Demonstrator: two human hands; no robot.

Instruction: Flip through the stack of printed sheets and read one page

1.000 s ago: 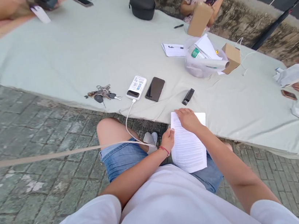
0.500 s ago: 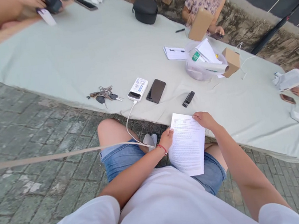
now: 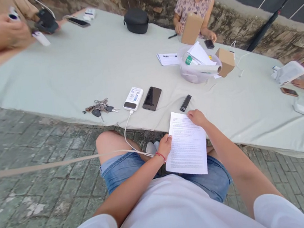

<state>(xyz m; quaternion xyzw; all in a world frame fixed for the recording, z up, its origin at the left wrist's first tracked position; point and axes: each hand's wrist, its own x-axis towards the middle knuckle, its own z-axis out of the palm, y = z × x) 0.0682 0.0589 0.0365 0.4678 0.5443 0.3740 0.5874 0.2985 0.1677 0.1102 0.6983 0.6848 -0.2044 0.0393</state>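
Observation:
A white sheet of printed paper (image 3: 187, 146) lies across my lap and the table's near edge, dense with lines of text; whether it is one sheet or more I cannot tell. My left hand (image 3: 164, 146), with a red string bracelet at the wrist, pinches its left edge. At the upper right corner my right hand (image 3: 196, 118) grips the paper, thumb on top. Just beyond the paper is a small black stapler-like object (image 3: 185, 102). Farther left on the cloth lie a dark smartphone (image 3: 152, 98) and a white power bank (image 3: 133, 98) with a cable plugged in.
A bunch of keys (image 3: 101, 108) rests near the edge of the cloth-covered table (image 3: 78, 67). A clear plastic tub (image 3: 199, 72) holds papers, beside a cardboard box (image 3: 225, 61). A black case (image 3: 136, 21) stands farther back. Other people sit around the table. A white cable trails leftward.
The paper has tilted flatter and shifted slightly left with both hands still on it. The whole view has shifted a little. At upper left, another person's hand has come up holding a small white object.

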